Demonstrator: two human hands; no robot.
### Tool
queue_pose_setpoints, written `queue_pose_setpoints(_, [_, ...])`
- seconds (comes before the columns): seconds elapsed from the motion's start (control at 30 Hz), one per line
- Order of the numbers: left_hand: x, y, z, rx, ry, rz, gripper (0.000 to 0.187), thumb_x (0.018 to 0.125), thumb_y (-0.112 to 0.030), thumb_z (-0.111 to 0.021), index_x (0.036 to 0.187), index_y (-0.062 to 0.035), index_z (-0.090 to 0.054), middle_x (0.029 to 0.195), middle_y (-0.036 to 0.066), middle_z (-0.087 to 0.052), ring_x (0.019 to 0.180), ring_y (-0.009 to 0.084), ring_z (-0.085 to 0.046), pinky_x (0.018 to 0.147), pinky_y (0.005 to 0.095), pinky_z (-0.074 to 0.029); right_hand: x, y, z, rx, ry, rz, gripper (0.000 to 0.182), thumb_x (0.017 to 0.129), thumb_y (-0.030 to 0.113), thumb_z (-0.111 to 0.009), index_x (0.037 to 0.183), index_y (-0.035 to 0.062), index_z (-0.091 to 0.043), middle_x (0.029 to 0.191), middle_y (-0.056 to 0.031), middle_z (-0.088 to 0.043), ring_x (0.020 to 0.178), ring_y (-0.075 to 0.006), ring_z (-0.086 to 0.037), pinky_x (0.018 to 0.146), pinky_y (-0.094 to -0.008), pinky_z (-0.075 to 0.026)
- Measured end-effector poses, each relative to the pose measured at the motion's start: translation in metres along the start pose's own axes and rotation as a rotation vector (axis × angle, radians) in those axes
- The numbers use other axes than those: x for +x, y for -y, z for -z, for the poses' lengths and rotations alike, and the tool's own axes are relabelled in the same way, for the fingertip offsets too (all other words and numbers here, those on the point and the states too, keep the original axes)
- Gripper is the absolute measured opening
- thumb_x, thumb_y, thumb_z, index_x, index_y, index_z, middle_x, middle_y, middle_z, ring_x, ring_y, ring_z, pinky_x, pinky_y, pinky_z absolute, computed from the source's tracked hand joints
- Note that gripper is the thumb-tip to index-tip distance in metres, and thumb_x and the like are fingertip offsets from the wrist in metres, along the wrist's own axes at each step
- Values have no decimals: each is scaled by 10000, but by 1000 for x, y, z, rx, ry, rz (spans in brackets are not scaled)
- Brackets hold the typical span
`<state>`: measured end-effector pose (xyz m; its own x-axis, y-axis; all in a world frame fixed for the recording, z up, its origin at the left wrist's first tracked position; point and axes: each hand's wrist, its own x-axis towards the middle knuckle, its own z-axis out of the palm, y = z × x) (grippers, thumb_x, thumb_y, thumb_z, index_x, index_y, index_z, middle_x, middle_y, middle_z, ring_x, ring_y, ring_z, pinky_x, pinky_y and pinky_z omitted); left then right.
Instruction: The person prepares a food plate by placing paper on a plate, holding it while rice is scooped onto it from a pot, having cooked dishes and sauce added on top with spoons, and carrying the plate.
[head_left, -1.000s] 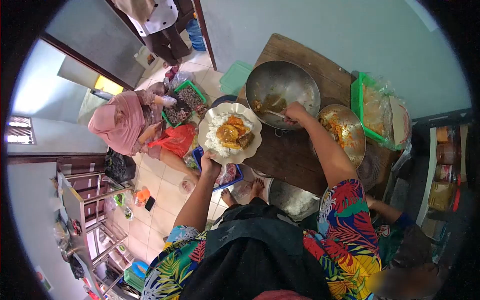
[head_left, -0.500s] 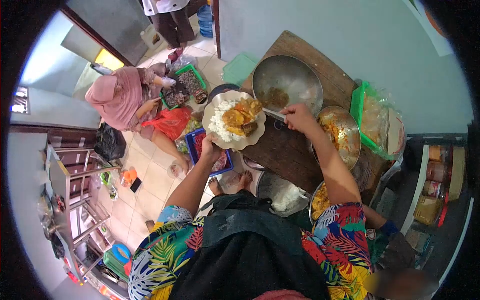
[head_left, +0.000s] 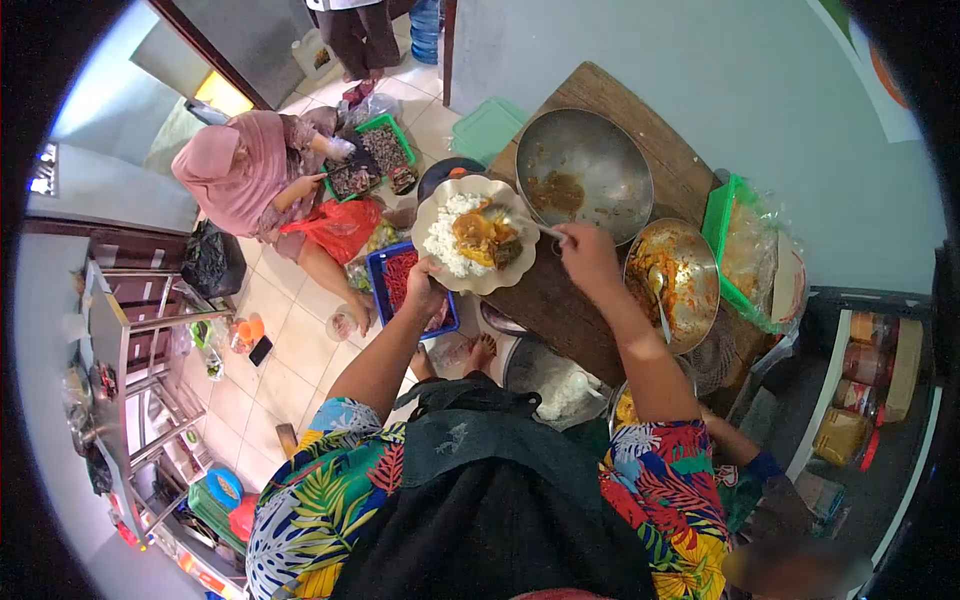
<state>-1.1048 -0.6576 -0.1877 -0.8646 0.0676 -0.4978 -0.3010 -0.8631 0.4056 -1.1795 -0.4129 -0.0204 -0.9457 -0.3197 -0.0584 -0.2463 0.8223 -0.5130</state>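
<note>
My left hand (head_left: 426, 287) grips the lower rim of a cream plate with a wavy edge (head_left: 488, 190). White rice (head_left: 450, 235) covers the plate's left side, with orange-brown curry (head_left: 485, 238) on the right. Closed around a spoon's handle (head_left: 550, 233) is my right hand (head_left: 588, 255). The spoon's bowl rests over the curry. Just beyond my right hand, a large metal wok (head_left: 590, 160) holds some brown sauce. Closer to my forearm, a metal bowl (head_left: 690, 255) with orange sauce has another spoon (head_left: 660, 300) in it.
A wooden table (head_left: 590, 90) carries the wok, bowl and a green basket (head_left: 722, 215) of plastic-wrapped food. Below stands a pot of rice (head_left: 560, 385). On the tiled floor, a seated person (head_left: 240, 170) works beside green trays (head_left: 385, 145). A blue crate (head_left: 378, 265) holds red chillies.
The spoon has shifted from the curry's upper right edge onto its middle, and food from the spoon now lies on the plate. The view has shifted slightly.
</note>
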Motion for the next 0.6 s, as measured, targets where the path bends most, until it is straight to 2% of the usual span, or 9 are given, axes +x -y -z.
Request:
queue_pose_setpoints(0.03, [-1,0,0,-3,7,1,495,631,-98,-462,1112,13,-431,1023,113,-535,938,282,-527,823,425,-434,6,-8,8,205,14,-141,204,735,32,-488,891,-11,-611,793,-188,-588,724,-315,-583,621,-377,-457])
queue_pose_setpoints(0.1, [1,2,7,1,2,17,500,627,-103,-464,1112,16,-432,1028,118,-535,943,285,-526,828,427,-431,20,-23,30,305,-13,-311,207,731,32,-487,884,-11,-621,782,-197,-605,714,-331,-583,622,-375,-445])
queue_pose_setpoints(0.17, [0,1,1,7,1,32,505,624,-109,-466,1112,19,-433,1032,123,-536,947,289,-525,834,428,-427,34,-49,42,-22,-161,-199,214,726,34,-497,894,5,-625,797,-189,-606,716,-319,-594,631,-379,-459])
queue_pose_setpoints(0.2, [-4,-1,-5,-4,2,15,505,614,-115,-458,1100,23,-447,1019,126,-548,928,277,-536,840,403,-425,41,-63,43,-23,-162,-201,214,726,34,-497,894,5,-625,797,-189,-606,716,-319,-594,631,-379,-459])
queue_pose_setpoints(0.27, [-8,-3,-7,19,7,10,495,608,-125,-448,1078,31,-468,1004,133,-559,908,269,-546,846,371,-424,57,-90,39,-391,-205,-145,187,725,52,-514,863,7,-634,803,-186,-610,735,-313,-603,629,-391,-476])
queue_pose_setpoints(0.3, [-7,-2,-5,18,7,9,495,608,-125,-448,1078,31,-468,1004,133,-559,908,269,-546,846,371,-424,66,-100,35,-392,-205,-144,187,725,52,-514,863,7,-634,803,-186,-610,735,-313,-603,629,-391,-476])
queue_pose_setpoints(0.37, [-7,-1,-4,15,-7,4,473,612,-128,-447,1054,35,-478,1003,134,-558,907,273,-545,846,371,-424,82,-115,27,-609,-119,-281,147,728,68,-525,808,2,-630,815,-193,-613,773,-320,-603,639,-406,-488])
queue_pose_setpoints(0.5, [-9,-1,3,32,-51,30,452,615,-121,-444,1037,39,-479,1009,140,-552,918,281,-540,857,381,-419,89,-139,4,-600,-110,-328,132,750,76,-513,759,-4,-617,826,-203,-612,787,-326,-603,649,-413,-489])
queue_pose_setpoints(0.6, [-8,0,3,13,-40,17,435,619,-114,-441,1026,36,-480,1008,140,-551,922,282,-539,859,388,-418,91,-155,-16,-540,-39,-242,160,738,51,-486,783,-24,-620,813,-226,-596,764,-364,-582,676,-450,-464])
